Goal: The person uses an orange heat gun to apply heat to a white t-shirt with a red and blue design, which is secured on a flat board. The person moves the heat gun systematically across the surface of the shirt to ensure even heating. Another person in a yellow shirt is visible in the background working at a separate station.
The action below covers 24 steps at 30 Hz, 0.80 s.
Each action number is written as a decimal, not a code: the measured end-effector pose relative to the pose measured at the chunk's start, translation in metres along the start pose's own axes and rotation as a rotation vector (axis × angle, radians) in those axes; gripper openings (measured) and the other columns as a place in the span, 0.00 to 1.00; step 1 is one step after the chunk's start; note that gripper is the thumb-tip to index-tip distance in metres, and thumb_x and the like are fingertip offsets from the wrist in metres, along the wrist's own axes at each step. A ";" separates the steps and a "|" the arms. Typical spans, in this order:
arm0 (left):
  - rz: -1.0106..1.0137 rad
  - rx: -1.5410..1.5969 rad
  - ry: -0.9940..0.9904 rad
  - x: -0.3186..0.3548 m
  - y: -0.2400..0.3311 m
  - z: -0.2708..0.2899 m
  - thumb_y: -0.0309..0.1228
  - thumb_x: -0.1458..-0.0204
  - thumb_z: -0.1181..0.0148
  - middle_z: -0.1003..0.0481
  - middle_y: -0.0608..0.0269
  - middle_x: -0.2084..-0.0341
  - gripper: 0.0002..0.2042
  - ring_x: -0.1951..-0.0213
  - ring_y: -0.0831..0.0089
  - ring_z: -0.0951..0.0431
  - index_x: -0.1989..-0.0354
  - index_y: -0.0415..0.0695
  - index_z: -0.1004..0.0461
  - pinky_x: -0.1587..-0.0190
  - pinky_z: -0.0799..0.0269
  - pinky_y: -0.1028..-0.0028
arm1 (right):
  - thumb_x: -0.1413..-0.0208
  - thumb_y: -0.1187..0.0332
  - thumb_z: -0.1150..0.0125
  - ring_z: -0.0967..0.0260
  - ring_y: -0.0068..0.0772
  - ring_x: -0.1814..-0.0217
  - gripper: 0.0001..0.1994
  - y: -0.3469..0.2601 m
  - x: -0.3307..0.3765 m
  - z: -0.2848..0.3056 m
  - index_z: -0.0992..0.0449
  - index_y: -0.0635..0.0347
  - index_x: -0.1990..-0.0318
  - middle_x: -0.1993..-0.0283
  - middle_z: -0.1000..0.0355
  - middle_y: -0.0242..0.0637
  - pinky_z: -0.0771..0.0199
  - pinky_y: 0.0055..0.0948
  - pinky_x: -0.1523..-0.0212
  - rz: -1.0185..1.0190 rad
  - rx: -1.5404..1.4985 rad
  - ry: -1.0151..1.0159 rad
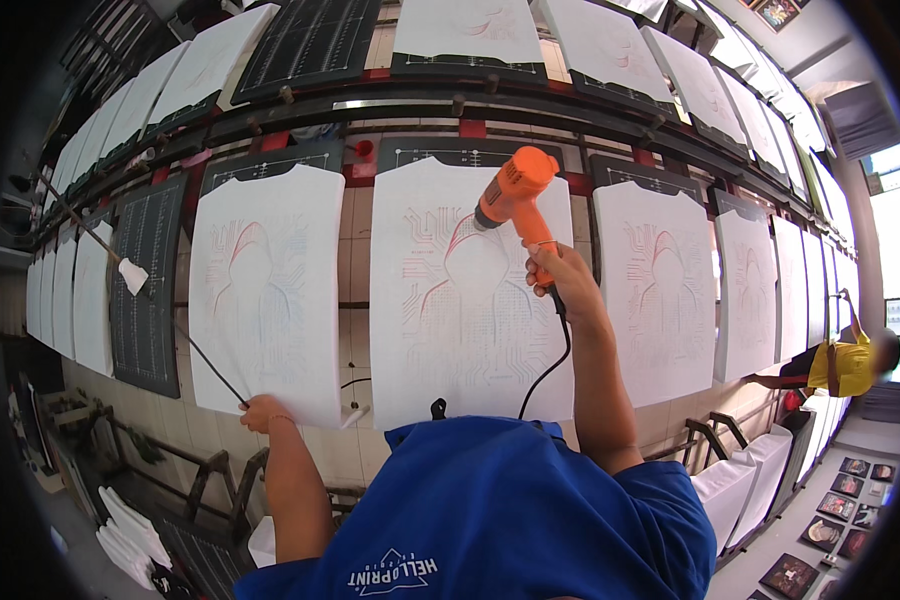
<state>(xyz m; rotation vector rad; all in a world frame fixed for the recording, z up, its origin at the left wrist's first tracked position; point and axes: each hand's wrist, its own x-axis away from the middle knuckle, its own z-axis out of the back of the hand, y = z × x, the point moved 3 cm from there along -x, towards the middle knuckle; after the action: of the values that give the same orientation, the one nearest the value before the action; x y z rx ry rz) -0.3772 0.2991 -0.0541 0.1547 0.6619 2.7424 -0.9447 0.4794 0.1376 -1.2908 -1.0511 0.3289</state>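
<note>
My right hand [562, 268] is wrapped round the handle of an orange heat gun [523, 185]. The gun's dark nozzle points down and left over the upper part of a white shirt [470, 350], which bears a faint red and blue hooded-figure print. Whether the nozzle touches the cloth, I cannot tell. From the handle's base a black cord hangs in a curve toward my body. My left hand [266, 412], closed, grips a thin black cable [210, 362] by the lower edge of the neighbouring white shirt [265, 330]. That cable runs up and left past a white piece [133, 276] on it.
More white shirts on dark boards [148, 290] line both sides of a long black metal rail [420, 100]. A red cup-like container [364, 150] sits by the rail. At the far right a person in a yellow shirt [850, 368] stands beside the row. Metal frames [215, 465] stand low at left.
</note>
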 end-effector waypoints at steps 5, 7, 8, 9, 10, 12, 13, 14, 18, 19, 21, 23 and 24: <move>-0.174 -0.068 -0.062 0.003 -0.002 0.003 0.45 0.35 0.63 0.27 0.34 0.57 0.25 0.55 0.41 0.24 0.53 0.30 0.33 0.53 0.26 0.51 | 0.42 0.58 0.39 0.34 0.19 0.73 0.15 0.001 0.009 0.037 0.29 0.62 0.59 0.72 0.33 0.30 0.36 0.18 0.77 0.041 -0.036 0.136; -0.072 -0.017 -0.076 0.001 -0.002 0.003 0.45 0.35 0.63 0.27 0.34 0.57 0.25 0.55 0.41 0.24 0.53 0.30 0.33 0.53 0.26 0.51 | 0.42 0.58 0.39 0.33 0.19 0.73 0.16 0.005 0.013 0.057 0.29 0.63 0.59 0.72 0.33 0.30 0.36 0.18 0.77 0.053 -0.040 0.207; -0.020 0.008 -0.082 0.001 0.000 0.003 0.45 0.35 0.63 0.27 0.34 0.57 0.25 0.55 0.41 0.24 0.53 0.30 0.33 0.53 0.26 0.51 | 0.42 0.58 0.39 0.33 0.19 0.73 0.16 0.005 0.015 0.063 0.29 0.62 0.59 0.72 0.33 0.30 0.36 0.17 0.77 0.074 -0.069 0.215; -0.004 0.014 -0.079 0.004 0.003 0.005 0.45 0.35 0.64 0.27 0.34 0.57 0.25 0.55 0.41 0.24 0.53 0.30 0.33 0.53 0.25 0.51 | 0.42 0.58 0.39 0.33 0.19 0.73 0.16 0.006 0.016 0.062 0.29 0.62 0.59 0.72 0.33 0.30 0.36 0.17 0.77 0.070 -0.073 0.228; 0.012 0.020 -0.076 0.009 0.006 0.009 0.45 0.35 0.64 0.27 0.34 0.57 0.25 0.55 0.41 0.24 0.53 0.30 0.33 0.53 0.25 0.51 | 0.42 0.58 0.39 0.33 0.19 0.73 0.16 0.005 0.018 0.061 0.29 0.62 0.59 0.72 0.33 0.30 0.36 0.17 0.77 0.067 -0.078 0.241; 0.028 0.024 -0.072 0.011 0.007 0.010 0.45 0.35 0.64 0.27 0.35 0.57 0.25 0.55 0.42 0.24 0.52 0.30 0.33 0.53 0.25 0.51 | 0.42 0.58 0.39 0.33 0.19 0.73 0.15 0.003 0.019 0.054 0.29 0.62 0.60 0.72 0.33 0.30 0.36 0.18 0.77 0.061 -0.070 0.219; 0.028 0.022 -0.072 0.010 0.007 0.011 0.45 0.35 0.64 0.27 0.35 0.57 0.25 0.55 0.42 0.24 0.52 0.30 0.33 0.53 0.25 0.51 | 0.42 0.58 0.40 0.34 0.19 0.73 0.15 0.003 0.018 0.045 0.29 0.62 0.60 0.72 0.33 0.30 0.36 0.18 0.76 0.058 -0.057 0.185; 0.028 0.021 -0.071 0.010 0.007 0.011 0.45 0.35 0.64 0.27 0.35 0.57 0.25 0.55 0.42 0.24 0.52 0.30 0.33 0.53 0.25 0.51 | 0.42 0.58 0.40 0.34 0.19 0.73 0.15 0.003 0.018 0.035 0.30 0.63 0.60 0.72 0.33 0.30 0.36 0.18 0.76 0.055 -0.045 0.150; 0.036 0.028 -0.050 0.011 0.008 0.010 0.45 0.35 0.65 0.27 0.36 0.57 0.25 0.55 0.42 0.23 0.52 0.30 0.33 0.53 0.26 0.51 | 0.43 0.58 0.40 0.34 0.19 0.72 0.15 0.005 0.016 0.000 0.29 0.63 0.61 0.73 0.34 0.29 0.36 0.19 0.76 -0.007 -0.044 0.015; 0.033 0.023 -0.040 0.008 0.006 0.008 0.45 0.35 0.65 0.27 0.36 0.56 0.25 0.54 0.42 0.24 0.52 0.30 0.33 0.52 0.26 0.51 | 0.43 0.58 0.40 0.34 0.19 0.72 0.15 0.006 0.015 -0.001 0.29 0.63 0.61 0.73 0.34 0.29 0.36 0.19 0.76 -0.009 -0.038 0.006; 0.029 0.024 -0.045 0.006 0.004 0.007 0.45 0.35 0.65 0.27 0.36 0.56 0.25 0.54 0.42 0.24 0.52 0.30 0.33 0.52 0.26 0.50 | 0.42 0.58 0.40 0.33 0.19 0.72 0.15 0.009 0.015 -0.002 0.29 0.63 0.61 0.73 0.33 0.29 0.36 0.19 0.76 -0.014 -0.025 -0.008; 0.029 0.038 -0.073 0.007 0.004 0.009 0.45 0.35 0.64 0.27 0.36 0.56 0.25 0.54 0.42 0.24 0.52 0.30 0.33 0.52 0.26 0.50 | 0.40 0.60 0.42 0.34 0.18 0.73 0.17 0.011 0.018 0.014 0.30 0.66 0.53 0.72 0.34 0.29 0.36 0.17 0.77 -0.008 -0.039 0.041; 0.023 0.048 -0.084 0.009 0.006 0.010 0.45 0.35 0.64 0.27 0.36 0.56 0.25 0.54 0.42 0.24 0.52 0.30 0.33 0.52 0.26 0.50 | 0.39 0.61 0.43 0.35 0.17 0.73 0.18 0.011 0.022 0.025 0.31 0.68 0.50 0.72 0.34 0.28 0.36 0.16 0.77 -0.004 -0.047 0.067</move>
<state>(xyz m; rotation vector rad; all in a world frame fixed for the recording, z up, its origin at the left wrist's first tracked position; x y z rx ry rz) -0.3853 0.3017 -0.0422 0.2880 0.7072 2.7257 -0.9485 0.5140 0.1361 -1.3328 -1.0092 0.2576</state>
